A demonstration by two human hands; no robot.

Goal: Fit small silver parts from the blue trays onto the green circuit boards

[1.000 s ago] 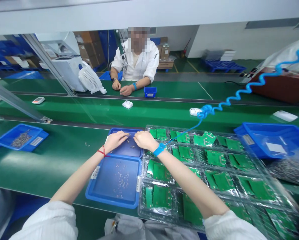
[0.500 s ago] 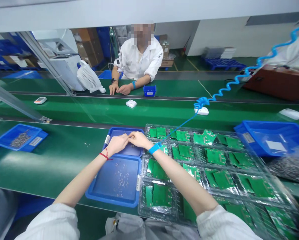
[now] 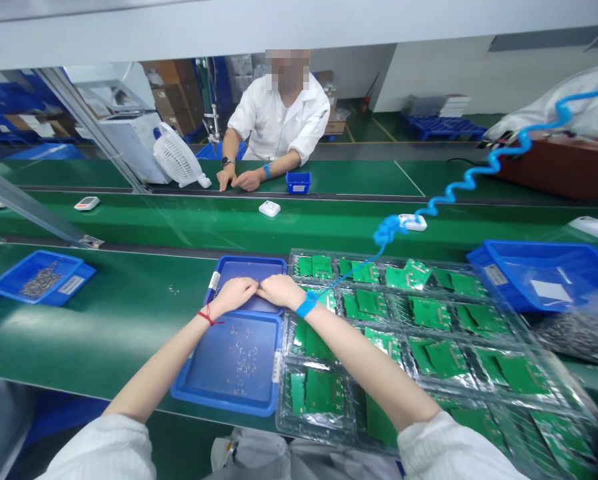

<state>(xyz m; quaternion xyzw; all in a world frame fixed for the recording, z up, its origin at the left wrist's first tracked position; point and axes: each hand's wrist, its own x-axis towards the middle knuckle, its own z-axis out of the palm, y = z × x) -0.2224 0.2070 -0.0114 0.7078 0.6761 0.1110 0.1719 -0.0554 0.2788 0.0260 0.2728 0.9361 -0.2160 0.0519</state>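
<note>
Over the far blue tray (image 3: 251,262), my left hand (image 3: 237,293) and my right hand (image 3: 281,291) meet at the fingertips. Both are closed, fingers pinched together; whatever lies between them is too small or hidden to make out. A red string circles my left wrist, and a blue strap (image 3: 307,305) is round my right one. The near blue tray (image 3: 203,373) below my hands carries many tiny metal pieces (image 3: 246,360). Right beside them, a clear compartment tray (image 3: 319,428) holds green circuit boards (image 3: 430,313), partly covered by my right forearm.
A blue coiled cord (image 3: 466,180) runs from the right wrist strap to the upper right. Blue bins stand left (image 3: 41,279) and right (image 3: 553,257), with a bag of metal parts (image 3: 579,330) at the right. A co-worker (image 3: 281,120) sits opposite, by a small blue box (image 3: 299,182).
My joined hands have dropped slightly toward me, still touching at the fingertips. The coiled cord has swung a little. The trays and boards stay where they were.
</note>
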